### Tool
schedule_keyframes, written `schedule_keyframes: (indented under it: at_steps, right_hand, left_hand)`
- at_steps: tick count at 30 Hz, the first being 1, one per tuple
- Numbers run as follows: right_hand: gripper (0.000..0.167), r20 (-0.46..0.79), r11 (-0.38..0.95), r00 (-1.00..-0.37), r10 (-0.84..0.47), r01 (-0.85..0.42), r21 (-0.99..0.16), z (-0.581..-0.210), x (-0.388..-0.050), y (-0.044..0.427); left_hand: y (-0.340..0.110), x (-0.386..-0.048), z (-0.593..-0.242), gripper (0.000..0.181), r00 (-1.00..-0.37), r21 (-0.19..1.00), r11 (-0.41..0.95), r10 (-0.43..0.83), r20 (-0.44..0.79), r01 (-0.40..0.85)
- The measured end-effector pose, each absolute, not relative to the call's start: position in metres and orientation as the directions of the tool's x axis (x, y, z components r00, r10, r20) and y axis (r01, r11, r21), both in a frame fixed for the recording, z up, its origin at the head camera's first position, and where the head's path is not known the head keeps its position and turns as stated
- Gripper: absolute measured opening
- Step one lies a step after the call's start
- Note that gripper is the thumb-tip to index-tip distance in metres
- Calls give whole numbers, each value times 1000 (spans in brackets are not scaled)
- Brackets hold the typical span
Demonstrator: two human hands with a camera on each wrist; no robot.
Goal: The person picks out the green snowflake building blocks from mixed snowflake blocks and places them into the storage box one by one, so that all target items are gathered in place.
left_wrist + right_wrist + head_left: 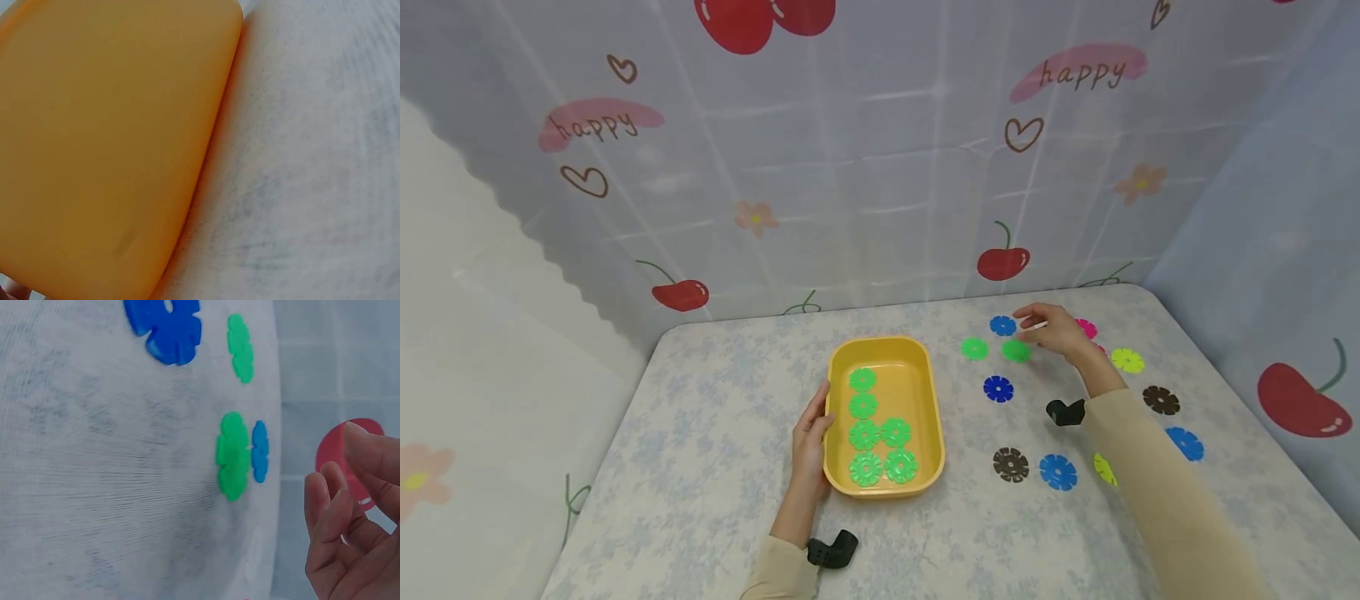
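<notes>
A yellow tray (938, 417) stands on the table with several green notched discs (862, 406) lying in it. At its left side, my left hand (808, 442) holds the tray by the rim and side wall. The left wrist view shows mostly the tray's outer wall (112, 137), with a bit of fingers at the bottom left corner. My right hand (1054, 329) hovers over the far right of the table, thumb and bent fingers apart and nothing between them. Nearest to it are a green disc (1016, 351) and a blue disc (1002, 326); another green disc (974, 348) lies left of these.
Right of the tray lie a dark blue disc (998, 389), a brown disc (1011, 465) and a blue disc (1058, 472). Farther right are a yellow disc (1127, 360), another brown disc (1161, 400) and pink ones partly behind the hand. A printed curtain (880, 167) borders the table's back.
</notes>
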State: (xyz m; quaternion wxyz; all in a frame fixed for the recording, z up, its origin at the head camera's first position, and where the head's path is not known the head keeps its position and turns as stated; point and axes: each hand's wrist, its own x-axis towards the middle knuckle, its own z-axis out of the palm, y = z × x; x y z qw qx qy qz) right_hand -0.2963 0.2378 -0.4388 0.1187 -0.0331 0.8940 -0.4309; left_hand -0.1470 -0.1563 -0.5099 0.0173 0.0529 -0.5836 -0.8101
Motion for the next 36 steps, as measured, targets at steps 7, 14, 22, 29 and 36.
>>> schedule_keyframes:
  at_steps: [7,14,22,29,36]
  right_hand:
    - [48,-243,656,-961,-132,99,-748,-457,-305,243]
    - [51,-293,681,-951,-93,155,-716,-470,-307,244]
    - [54,-266,687,-959,-97,129,-715,-481,-307,247]
    - [52,-262,710,-962,-76,133,-692,-488,-308,246]
    - [49,-236,737,-971,-34,135,-662,-490,-307,244]
  left_hand:
    - [-156,-147,-509,52,-995,946,-324,-83,-63,-33]
    - [-156,-147,-510,52,-995,944,-327,-83,-63,-32]
    - [-156,-147,-510,52,-994,943,-330,-83,-65,-34]
    - [-157,-147,-510,52,-995,944,-328,-83,-62,-32]
    - [-156,-147,-508,52,-995,945,-327,-79,-64,-35]
